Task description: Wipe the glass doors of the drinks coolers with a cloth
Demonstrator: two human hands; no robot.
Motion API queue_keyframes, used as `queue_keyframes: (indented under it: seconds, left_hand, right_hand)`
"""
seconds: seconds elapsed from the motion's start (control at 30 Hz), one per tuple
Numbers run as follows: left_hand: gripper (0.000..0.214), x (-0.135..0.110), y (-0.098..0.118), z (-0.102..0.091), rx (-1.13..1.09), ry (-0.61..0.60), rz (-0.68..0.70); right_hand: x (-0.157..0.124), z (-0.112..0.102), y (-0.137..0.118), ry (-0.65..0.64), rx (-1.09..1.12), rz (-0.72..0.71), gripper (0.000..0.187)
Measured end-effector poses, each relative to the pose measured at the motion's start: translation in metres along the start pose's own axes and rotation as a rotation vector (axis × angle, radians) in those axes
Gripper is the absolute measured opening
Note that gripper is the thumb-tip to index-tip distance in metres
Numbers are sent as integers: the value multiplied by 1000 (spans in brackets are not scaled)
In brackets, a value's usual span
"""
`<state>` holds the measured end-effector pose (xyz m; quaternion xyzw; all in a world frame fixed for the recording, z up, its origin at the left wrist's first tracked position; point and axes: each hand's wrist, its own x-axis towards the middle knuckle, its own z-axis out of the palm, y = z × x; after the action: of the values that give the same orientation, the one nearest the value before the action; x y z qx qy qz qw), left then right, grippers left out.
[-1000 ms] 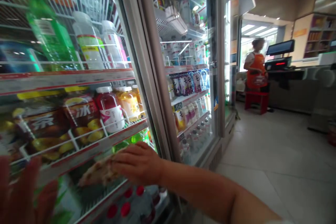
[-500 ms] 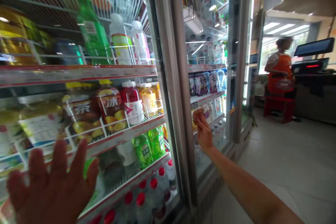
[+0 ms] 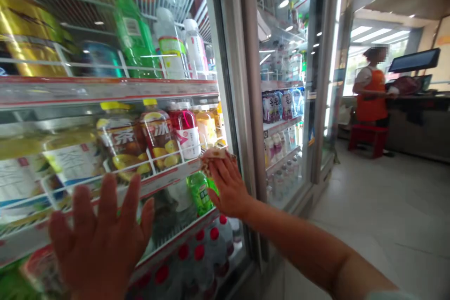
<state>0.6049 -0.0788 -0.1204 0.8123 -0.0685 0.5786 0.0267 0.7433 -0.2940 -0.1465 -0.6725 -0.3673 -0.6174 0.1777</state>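
My right hand (image 3: pixel 230 187) presses a crumpled brownish patterned cloth (image 3: pixel 212 153) against the glass door of a drinks fridge, close to the metal door frame (image 3: pixel 242 79). The fingers lie over the cloth and cover part of it. My left hand (image 3: pixel 100 239) is open, with fingers spread and nothing in it, in front of the same glass at lower left; whether it touches cannot be told. Behind the glass, nearest the right hand, stand a red drink bottle (image 3: pixel 186 131) and a green bottle (image 3: pixel 199 192). Brown tea bottles (image 3: pixel 121 138) stand above the left hand.
Wire shelves hold several more bottles, among them a tilted green bottle (image 3: pixel 135 33) and red-capped bottles (image 3: pixel 207 253) below. Another glass-doored fridge (image 3: pixel 284 150) adjoins on the right. Farther off, a person in an orange apron (image 3: pixel 372 93) is at a counter, near a red stool (image 3: pixel 367 140).
My right hand has moved left with the cloth, from the adjoining door's glass across the frame to this door. My left hand stays open, a little farther right in view.
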Motion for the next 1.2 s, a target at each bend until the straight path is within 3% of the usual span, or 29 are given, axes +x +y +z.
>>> queue_keyframes:
  seconds: [0.17, 0.23, 0.3, 0.43, 0.5, 0.63, 0.7, 0.77, 0.83, 0.93, 1.1, 1.2]
  left_hand:
    - [78, -3, -9, 5, 224, 44, 33]
    - [80, -4, -11, 7, 262, 69, 66]
    - [81, -4, -12, 8, 275, 95, 87]
    - [79, -2, -8, 8, 241, 126, 83]
    - [79, -1, -7, 8, 239, 127, 86]
    - [79, -3, -8, 7, 277, 114, 85]
    - [79, -4, -8, 7, 286, 104, 83]
    - [79, -4, -8, 6, 280, 97, 90]
    - [78, -4, -7, 5, 277, 98, 90]
    - [78, -4, -6, 4, 285, 98, 81]
    - [72, -4, -4, 6, 310, 117, 62]
    - [68, -5, -7, 7, 317, 147, 96]
  right_hand:
    - [57, 1, 26, 116, -30, 225, 49]
    - [66, 5, 27, 150, -19, 283, 52]
    - [50, 10, 18, 158, -2, 241, 55]
    - [0, 14, -1, 80, 22, 12, 61]
    - [2, 12, 1, 59, 27, -14, 59]
    - [44, 11, 5, 125, 79, 172, 57]
    - [46, 14, -5, 163, 85, 219, 59]
    - [26, 16, -19, 137, 84, 161, 64]
    - [0, 15, -29, 65, 103, 12, 67]
    - [-8, 11, -22, -7, 130, -127, 64]
    - [46, 8, 3, 137, 120, 166, 56]
    - [30, 12, -12, 141, 110, 175, 59]
